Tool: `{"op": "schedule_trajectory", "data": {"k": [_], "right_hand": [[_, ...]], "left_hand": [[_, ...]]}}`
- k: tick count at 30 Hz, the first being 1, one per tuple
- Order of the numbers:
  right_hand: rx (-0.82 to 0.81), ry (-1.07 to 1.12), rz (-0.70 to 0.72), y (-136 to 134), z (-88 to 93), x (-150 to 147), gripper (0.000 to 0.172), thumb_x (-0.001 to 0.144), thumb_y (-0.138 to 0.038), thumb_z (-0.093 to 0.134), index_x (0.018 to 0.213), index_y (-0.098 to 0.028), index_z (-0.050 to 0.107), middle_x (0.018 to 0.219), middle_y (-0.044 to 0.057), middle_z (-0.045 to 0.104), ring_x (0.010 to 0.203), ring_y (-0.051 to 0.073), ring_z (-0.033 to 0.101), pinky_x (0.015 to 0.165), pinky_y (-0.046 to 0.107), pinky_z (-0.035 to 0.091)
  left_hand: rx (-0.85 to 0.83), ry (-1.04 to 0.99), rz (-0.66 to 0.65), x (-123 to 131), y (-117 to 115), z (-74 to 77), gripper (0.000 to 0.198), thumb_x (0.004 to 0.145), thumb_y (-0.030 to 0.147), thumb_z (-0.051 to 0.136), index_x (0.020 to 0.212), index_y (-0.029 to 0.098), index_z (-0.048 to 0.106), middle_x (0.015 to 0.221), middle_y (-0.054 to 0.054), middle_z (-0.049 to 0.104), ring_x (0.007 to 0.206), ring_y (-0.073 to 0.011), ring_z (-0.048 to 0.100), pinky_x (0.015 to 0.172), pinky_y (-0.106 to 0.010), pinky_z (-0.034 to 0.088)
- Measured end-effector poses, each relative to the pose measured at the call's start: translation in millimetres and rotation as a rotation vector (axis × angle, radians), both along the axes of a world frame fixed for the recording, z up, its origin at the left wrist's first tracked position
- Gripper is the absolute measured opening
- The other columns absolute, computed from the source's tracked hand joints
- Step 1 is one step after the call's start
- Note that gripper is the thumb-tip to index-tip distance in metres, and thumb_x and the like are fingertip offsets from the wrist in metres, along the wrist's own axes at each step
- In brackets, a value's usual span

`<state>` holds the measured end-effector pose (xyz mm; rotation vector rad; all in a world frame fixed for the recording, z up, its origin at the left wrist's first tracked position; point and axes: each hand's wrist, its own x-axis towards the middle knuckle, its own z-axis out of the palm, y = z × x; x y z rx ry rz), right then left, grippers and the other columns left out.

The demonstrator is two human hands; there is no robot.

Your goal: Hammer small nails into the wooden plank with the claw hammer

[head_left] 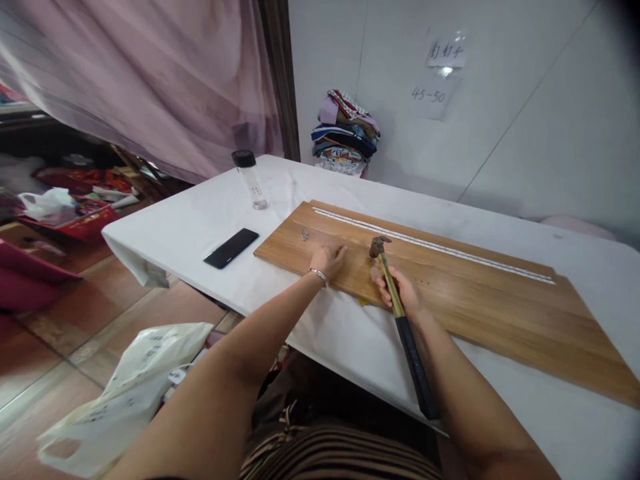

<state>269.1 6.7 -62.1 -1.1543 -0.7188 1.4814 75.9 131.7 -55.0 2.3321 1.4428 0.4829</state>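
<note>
My right hand (403, 291) is wrapped round the upper handle of a claw hammer (408, 343). The hammer's rusty head points away from me over the wooden board (480, 303), and its black grip hangs past the table's near edge. My left hand (326, 259), with a bracelet at the wrist, rests on the board left of the hammer. Its fingers are closed near the wood; whatever they may hold is too small to make out. Several loose nails (305, 234) lie beyond this hand. A short row of small dark dots (421, 281) marks the board beside my right hand.
White measuring strips (430, 245) run along the board's far side. On the white-covered table (173, 220), a phone (231, 248) and a clear bottle (255, 183) stand left of the board. Folded clothes (346, 133) are stacked behind. A plastic bag (135, 380) is below, at left.
</note>
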Motion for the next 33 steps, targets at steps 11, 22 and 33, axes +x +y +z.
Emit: {"op": "schedule_trajectory", "data": {"k": [11,22,33], "right_hand": [[0.212,0.009,-0.002,-5,-8.6,-22,0.035,0.088,-0.055,0.067,0.106,-0.025,0.061,0.062,-0.005,0.062,0.043,0.014,0.052,0.037,0.025,0.042],[0.456,-0.639,-0.086,-10,-8.2,-14,0.055,0.094,-0.059,0.067,0.139,-0.028,0.075,0.122,0.008,0.082,0.12,0.03,0.073,0.104,0.046,0.06],[0.263,-1.245,-0.701,0,-11.9,82,0.043,0.094,-0.037,0.052,0.12,-0.017,0.079,0.108,0.016,0.082,0.092,0.029,0.076,0.089,0.045,0.061]], "left_hand": [[-0.636,-0.704,-0.024,62,-69,-4.0,0.037,0.103,0.053,0.057,0.088,0.022,0.071,0.056,0.002,0.063,0.052,-0.0178,0.064,0.06,-0.028,0.049],[-0.56,-1.077,0.063,51,-75,25.0,0.035,0.094,0.048,0.072,0.077,0.018,0.067,0.074,-0.002,0.07,0.08,-0.019,0.068,0.081,-0.029,0.055],[-0.986,-1.143,0.138,6,-56,37.3,0.048,0.095,0.066,0.067,0.086,0.021,0.054,0.051,0.01,0.045,0.035,-0.008,0.042,0.037,-0.019,0.027]]}}
